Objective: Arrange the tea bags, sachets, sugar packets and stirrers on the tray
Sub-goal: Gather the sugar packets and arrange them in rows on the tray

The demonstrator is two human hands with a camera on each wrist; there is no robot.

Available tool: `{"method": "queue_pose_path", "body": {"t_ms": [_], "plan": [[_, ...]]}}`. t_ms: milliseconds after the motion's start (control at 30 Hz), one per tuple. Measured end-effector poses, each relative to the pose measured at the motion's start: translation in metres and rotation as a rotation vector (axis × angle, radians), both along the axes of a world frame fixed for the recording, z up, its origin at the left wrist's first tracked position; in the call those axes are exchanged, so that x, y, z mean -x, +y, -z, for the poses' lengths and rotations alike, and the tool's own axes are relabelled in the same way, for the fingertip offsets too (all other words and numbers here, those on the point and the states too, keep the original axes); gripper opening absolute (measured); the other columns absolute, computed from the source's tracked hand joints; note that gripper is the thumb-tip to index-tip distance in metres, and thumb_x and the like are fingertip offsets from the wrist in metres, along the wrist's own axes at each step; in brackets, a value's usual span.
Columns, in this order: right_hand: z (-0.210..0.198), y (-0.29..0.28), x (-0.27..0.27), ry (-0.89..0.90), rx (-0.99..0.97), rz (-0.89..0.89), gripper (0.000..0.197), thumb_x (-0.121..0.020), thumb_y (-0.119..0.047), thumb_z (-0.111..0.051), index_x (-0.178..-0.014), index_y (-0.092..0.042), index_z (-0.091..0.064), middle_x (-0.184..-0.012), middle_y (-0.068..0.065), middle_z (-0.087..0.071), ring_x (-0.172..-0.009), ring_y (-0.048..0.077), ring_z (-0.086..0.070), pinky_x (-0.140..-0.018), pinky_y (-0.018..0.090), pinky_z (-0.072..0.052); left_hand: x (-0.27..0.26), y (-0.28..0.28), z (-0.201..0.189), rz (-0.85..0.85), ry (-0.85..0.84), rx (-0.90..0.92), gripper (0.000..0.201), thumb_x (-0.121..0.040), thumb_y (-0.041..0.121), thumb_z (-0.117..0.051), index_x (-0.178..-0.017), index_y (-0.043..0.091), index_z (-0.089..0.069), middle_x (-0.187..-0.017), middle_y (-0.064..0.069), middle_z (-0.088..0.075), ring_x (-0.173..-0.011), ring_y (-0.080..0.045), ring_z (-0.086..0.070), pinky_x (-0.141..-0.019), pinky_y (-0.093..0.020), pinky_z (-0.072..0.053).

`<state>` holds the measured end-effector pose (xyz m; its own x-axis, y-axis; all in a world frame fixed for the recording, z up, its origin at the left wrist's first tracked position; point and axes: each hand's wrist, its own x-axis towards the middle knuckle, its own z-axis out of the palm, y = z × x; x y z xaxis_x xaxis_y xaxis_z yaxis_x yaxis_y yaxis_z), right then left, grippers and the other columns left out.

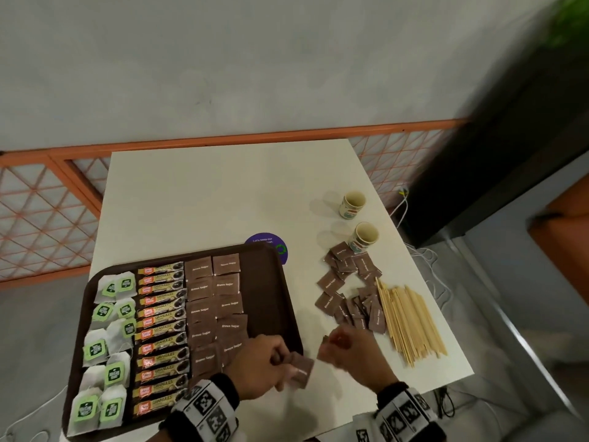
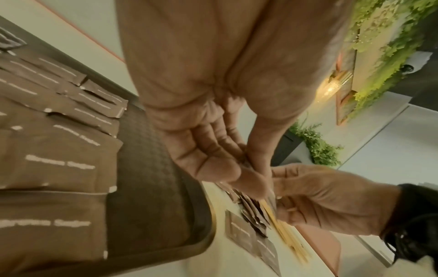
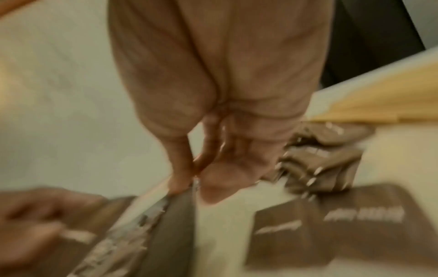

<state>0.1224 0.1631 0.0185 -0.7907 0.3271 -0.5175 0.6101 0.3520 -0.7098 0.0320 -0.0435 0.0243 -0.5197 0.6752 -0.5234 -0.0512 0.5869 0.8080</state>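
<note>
A brown tray (image 1: 259, 282) holds a column of green-tagged tea bags (image 1: 111, 330), a column of coffee sachets (image 1: 162, 330) and two columns of brown sugar packets (image 1: 216, 307). My left hand (image 1: 275, 360) hovers at the tray's right rim and pinches a few brown sugar packets (image 1: 301, 370). Close beside it, my right hand (image 1: 336, 344) is blurred; in the right wrist view its thumb and finger (image 3: 180, 183) pinch the edge of a sugar packet (image 3: 175, 221). Loose sugar packets (image 1: 353, 291) and wooden stirrers (image 1: 411, 320) lie on the white table to the right.
Two paper cups (image 1: 352, 204) (image 1: 365, 236) stand at the table's back right. A purple round sticker (image 1: 267, 240) lies behind the tray. The tray's right strip is bare. White cables hang off the table's right edge.
</note>
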Motion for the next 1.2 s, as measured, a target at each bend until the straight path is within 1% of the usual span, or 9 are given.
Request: {"method": "queue_pose_path", "body": {"t_ms": [100, 167, 267, 367, 467, 600, 767, 967, 1200], "plan": [[0.02, 0.031, 0.01, -0.109, -0.57, 0.008, 0.048, -0.088, -0.042, -0.065, -0.128, -0.02, -0.049, -0.131, 0.006, -0.052, -0.112, 0.019, -0.057, -0.092, 0.04, -0.055, 0.006, -0.011, 0.002, -0.167, 0.001, -0.016, 0.014, -0.084, 0.014, -0.073, -0.08, 0.011, -0.06, -0.066, -0.005, -0.069, -0.056, -0.015, -0.07, -0.053, -0.023, -0.05], [0.033, 0.047, 0.017, -0.229, -0.651, -0.017, 0.084, -0.08, -0.055, -0.067, -0.147, -0.026, -0.025, -0.145, 0.008, -0.032, -0.129, 0.032, -0.042, -0.097, 0.046, -0.052, 0.011, -0.018, 0.003, -0.208, -0.023, -0.026, 0.015, -0.084, 0.012, -0.072, -0.08, 0.01, -0.058, -0.071, -0.007, -0.072, -0.059, -0.02, -0.072, -0.058, -0.032, -0.053], [0.048, 0.059, 0.024, -0.29, -0.603, -0.066, 0.099, -0.073, -0.059, -0.07, -0.15, -0.035, -0.012, -0.148, 0.009, -0.025, -0.129, 0.038, -0.042, -0.097, 0.049, -0.051, 0.016, -0.025, 0.002, -0.203, -0.07, -0.042, 0.017, -0.084, 0.009, -0.07, -0.078, 0.01, -0.055, -0.076, -0.01, -0.072, -0.064, -0.026, -0.073, -0.063, -0.038, -0.054], [0.052, 0.064, 0.028, -0.319, -0.594, -0.114, 0.093, -0.079, -0.049, -0.068, -0.152, -0.032, -0.012, -0.151, 0.009, -0.022, -0.124, 0.035, -0.049, -0.098, 0.044, -0.052, 0.017, -0.026, -0.002, -0.231, -0.149, -0.06, 0.019, -0.082, 0.004, -0.068, -0.076, 0.01, -0.052, -0.084, -0.017, -0.071, -0.066, -0.029, -0.074, -0.066, -0.041, -0.053], [0.052, 0.064, 0.031, -0.286, -0.633, -0.104, 0.079, -0.083, -0.033, -0.063, -0.15, -0.03, -0.021, -0.146, 0.009, -0.027, -0.111, 0.03, -0.058, -0.084, 0.034, -0.056, 0.019, -0.028, -0.008, -0.241, -0.226, -0.082, 0.019, -0.083, 0.002, -0.064, -0.078, 0.009, -0.048, -0.086, -0.022, -0.067, -0.068, -0.031, -0.073, -0.069, -0.042, -0.05], [0.051, 0.059, 0.037, -0.261, -0.748, -0.116, 0.062, -0.09, -0.024, -0.056, -0.145, -0.023, -0.028, -0.144, 0.013, -0.033, -0.087, 0.019, -0.061, -0.067, 0.024, -0.052, 0.024, -0.03, -0.016, -0.238, -0.296, -0.126, 0.021, -0.083, 0.002, -0.063, -0.08, 0.009, -0.044, -0.065, -0.01, -0.06, -0.061, -0.027, -0.066, -0.06, -0.037, -0.044], [0.048, 0.058, 0.041, -0.26, -0.772, -0.112, 0.053, -0.091, -0.016, -0.059, -0.139, -0.02, -0.035, -0.135, 0.008, -0.042, -0.083, 0.017, -0.06, -0.065, 0.025, -0.048, 0.033, -0.027, -0.022, -0.243, -0.354, -0.196, 0.019, -0.088, -0.004, -0.055, -0.087, 0.009, -0.04, -0.074, -0.014, -0.066, -0.066, -0.032, -0.068, -0.047, -0.027, -0.044], [0.044, 0.063, 0.039, -0.137, -0.672, -0.067, 0.038, -0.096, -0.023, -0.055, -0.134, -0.02, -0.052, -0.123, 0.002, -0.052, -0.091, 0.013, -0.057, -0.077, 0.022, -0.049, 0.041, -0.012, -0.022, -0.37, -0.466, -0.195, 0.015, -0.087, -0.008, -0.046, -0.083, 0.007, -0.045, -0.089, -0.03, -0.071, -0.086, -0.044, -0.072, -0.071, -0.042, -0.057], [0.018, 0.081, 0.036, 0.062, -0.417, 0.183, 0.023, -0.084, -0.006, -0.067, -0.097, -0.024, -0.065, -0.092, 0.001, -0.068, -0.072, 0.006, -0.059, -0.056, 0.012, -0.038, 0.046, 0.017, -0.014, -0.526, -0.564, -0.188, 0.018, -0.085, -0.012, -0.04, -0.088, 0.005, -0.045, -0.105, -0.036, -0.065, -0.087, -0.045, -0.072, -0.077, -0.047, -0.06]]}}
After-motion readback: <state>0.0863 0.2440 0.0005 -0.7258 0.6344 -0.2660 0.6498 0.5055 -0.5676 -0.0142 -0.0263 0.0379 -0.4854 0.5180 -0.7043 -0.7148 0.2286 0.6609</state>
